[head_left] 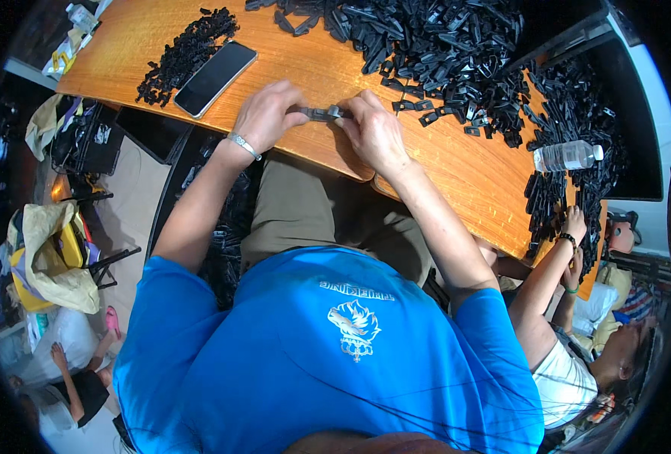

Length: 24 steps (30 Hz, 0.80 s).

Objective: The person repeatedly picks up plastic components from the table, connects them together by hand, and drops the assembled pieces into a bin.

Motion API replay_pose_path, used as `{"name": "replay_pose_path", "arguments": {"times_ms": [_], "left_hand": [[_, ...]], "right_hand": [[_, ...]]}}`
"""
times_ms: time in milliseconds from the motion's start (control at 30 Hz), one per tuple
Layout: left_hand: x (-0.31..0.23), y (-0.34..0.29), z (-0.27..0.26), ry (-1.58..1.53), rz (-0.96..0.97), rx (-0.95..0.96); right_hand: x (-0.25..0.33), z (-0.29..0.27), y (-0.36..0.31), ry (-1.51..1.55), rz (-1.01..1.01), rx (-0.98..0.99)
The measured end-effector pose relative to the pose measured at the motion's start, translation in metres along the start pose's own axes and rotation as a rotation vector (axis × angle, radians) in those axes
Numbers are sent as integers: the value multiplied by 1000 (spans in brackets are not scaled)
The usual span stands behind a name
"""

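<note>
A dark, elongated plastic piece (320, 114), clip-like in shape, is stretched between my two hands just above the table's near edge. My left hand (267, 115), with a silver bracelet at its wrist, pinches one end between thumb and fingers. At the other end my right hand (377, 130) grips it the same way, and the fingertips partly hide it. Just left of my left hand lies a phone (216, 79) with a dark screen. Beyond my right hand, loose black plastic pieces (434, 41) are heaped on the wooden table (305, 57).
Small black parts (188, 53) lie piled behind the phone. At right, another heap (577, 106) surrounds a clear plastic bottle (568, 156). A co-worker's hands (574, 227) work at that heap. A yellow bag (66, 246) stands at the left; another person sits low behind it.
</note>
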<state>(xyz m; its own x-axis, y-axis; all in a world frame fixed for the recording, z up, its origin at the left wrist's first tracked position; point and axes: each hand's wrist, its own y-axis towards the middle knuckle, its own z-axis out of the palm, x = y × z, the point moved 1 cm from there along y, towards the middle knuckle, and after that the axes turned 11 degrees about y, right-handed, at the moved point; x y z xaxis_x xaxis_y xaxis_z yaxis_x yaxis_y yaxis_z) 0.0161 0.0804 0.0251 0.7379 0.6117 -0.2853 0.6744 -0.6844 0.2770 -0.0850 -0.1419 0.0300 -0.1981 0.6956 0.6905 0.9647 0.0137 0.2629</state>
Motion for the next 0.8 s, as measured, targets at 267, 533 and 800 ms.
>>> {"name": "replay_pose_path", "arguments": {"times_ms": [267, 533, 800], "left_hand": [[7, -10, 25, -237, -66, -112], [10, -6, 15, -256, -135, -54], [60, -62, -85, -216, -135, 377]], "right_hand": [[-14, 9, 12, -41, -107, 23], [-13, 31, 45, -21, -330, 79], [-40, -41, -2, -168, -148, -102]]}}
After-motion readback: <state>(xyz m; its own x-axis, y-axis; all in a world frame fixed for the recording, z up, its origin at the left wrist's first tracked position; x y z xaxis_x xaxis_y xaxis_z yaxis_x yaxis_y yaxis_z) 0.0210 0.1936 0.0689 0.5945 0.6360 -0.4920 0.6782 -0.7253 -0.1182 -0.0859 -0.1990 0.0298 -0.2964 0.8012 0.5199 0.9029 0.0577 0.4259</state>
